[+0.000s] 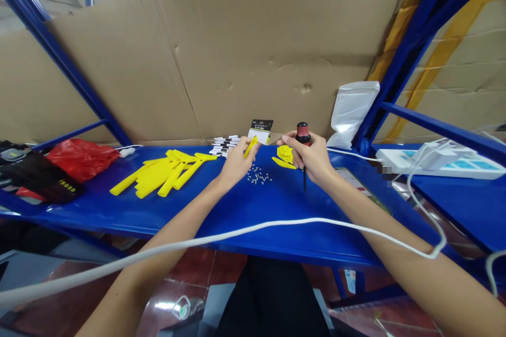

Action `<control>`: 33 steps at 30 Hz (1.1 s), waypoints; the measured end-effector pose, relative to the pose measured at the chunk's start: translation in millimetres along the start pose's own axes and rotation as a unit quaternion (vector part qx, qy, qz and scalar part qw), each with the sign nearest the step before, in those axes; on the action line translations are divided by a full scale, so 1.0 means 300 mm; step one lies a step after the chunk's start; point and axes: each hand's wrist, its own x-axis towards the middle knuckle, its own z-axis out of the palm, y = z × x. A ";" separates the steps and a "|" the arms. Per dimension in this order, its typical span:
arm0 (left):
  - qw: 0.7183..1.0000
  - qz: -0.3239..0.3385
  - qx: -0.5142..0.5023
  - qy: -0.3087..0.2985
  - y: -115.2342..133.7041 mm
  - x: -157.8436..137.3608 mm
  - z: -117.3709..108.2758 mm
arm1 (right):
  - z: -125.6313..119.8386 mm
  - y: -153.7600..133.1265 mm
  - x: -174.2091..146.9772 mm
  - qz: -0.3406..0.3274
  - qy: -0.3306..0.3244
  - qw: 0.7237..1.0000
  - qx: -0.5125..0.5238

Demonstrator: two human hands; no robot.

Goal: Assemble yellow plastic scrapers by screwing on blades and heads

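At the far left of the blue shelf (118, 210) lies a red bag (81, 158), then a heap of yellow plastic strips (166, 174). Your left hand (236, 162) is closed around one yellow strip (250, 146), lifted above the shelf. Small silver screws (258, 175) lie scattered just below, between your hands. Your right hand (312, 157) grips a screwdriver (303, 139) upright, its tip down on the shelf, with yellow pieces (283, 156) just behind it. A white cable (237, 233) crosses your forearms; a power strip (443, 163) sits far right.
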 end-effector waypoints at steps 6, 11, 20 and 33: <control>0.980 -0.066 -0.188 0.022 0.000 0.025 -0.020 | -0.005 0.004 0.009 0.003 0.013 1.000 0.004; 0.960 -0.118 -0.250 0.031 -0.015 0.059 -0.041 | -0.016 0.017 0.023 0.009 0.019 1.000 -0.003; 0.966 -0.248 -0.072 -0.031 -0.099 -0.048 -0.228 | -0.034 0.054 0.052 0.032 0.031 0.999 -0.011; 0.956 -0.196 0.211 -0.057 -0.085 -0.278 -0.447 | -0.032 0.078 0.059 0.081 0.012 0.996 0.023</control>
